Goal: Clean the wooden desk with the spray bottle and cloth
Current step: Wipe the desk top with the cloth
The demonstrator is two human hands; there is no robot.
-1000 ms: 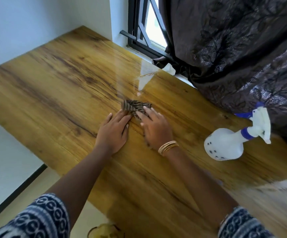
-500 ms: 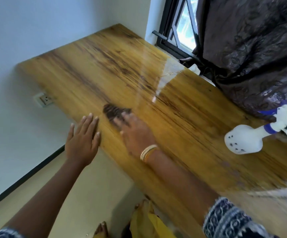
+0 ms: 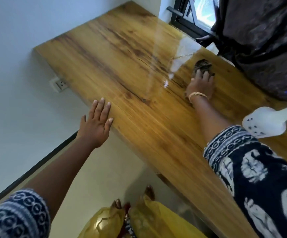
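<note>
- Right hand is flat on the cloth, fingers spread over it and pressing it onto the desk; not really gripping, just palm down.
- Cloth is dark and striped, bunched up at the far side of the desk, close to the curtain and the window.
- Left hand is open, fingers straight and together, holding nothing. It's at the near desk edge; can't tell if it touches.
- Bottle, white with blue at the neck, lies on its side on the desk at the right, just beside the right sleeve.
- Wall socket sits below the desk's left end.
</note>
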